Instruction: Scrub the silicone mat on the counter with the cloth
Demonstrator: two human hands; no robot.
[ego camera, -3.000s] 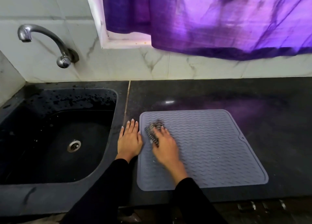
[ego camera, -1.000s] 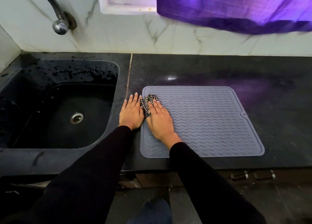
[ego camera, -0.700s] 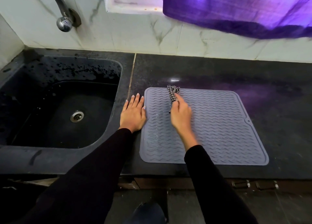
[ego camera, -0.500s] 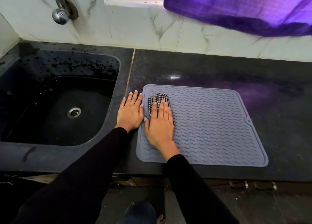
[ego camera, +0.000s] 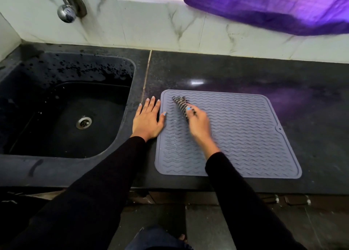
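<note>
- Left hand [ego camera: 148,119] lay flat, fingers straight and spread, on the counter [ego camera: 236,74] just beside the mat's left edge; thumb tip touched that edge.
- Right hand [ego camera: 198,122] was over the mat [ego camera: 245,134], near its far-left corner, fingers curled round the cloth [ego camera: 181,104]. Hand was motion-blurred, so exact finger placement could not be read.
- Cloth: black-and-white checked, bunched into a narrow strip sticking out beyond the fingertips toward the mat's far-left corner and lying on the mat.
- Mat: grey, wavy ridges, rounded corners, flat on the dark counter, close to its front edge, small notch on the right edge. Small pale specks or droplets showed on its near-left part.
- Sink [ego camera: 105,151]: black, left of the mat, with a counter strip and a seam between them; droplets on its far ledge, metal drain [ego camera: 83,122] in the basin.
- Tap [ego camera: 66,12] on the marble-look wall above the sink.
- Purple curtain [ego camera: 273,6] hung at upper right.
- Both sleeves were black.
</note>
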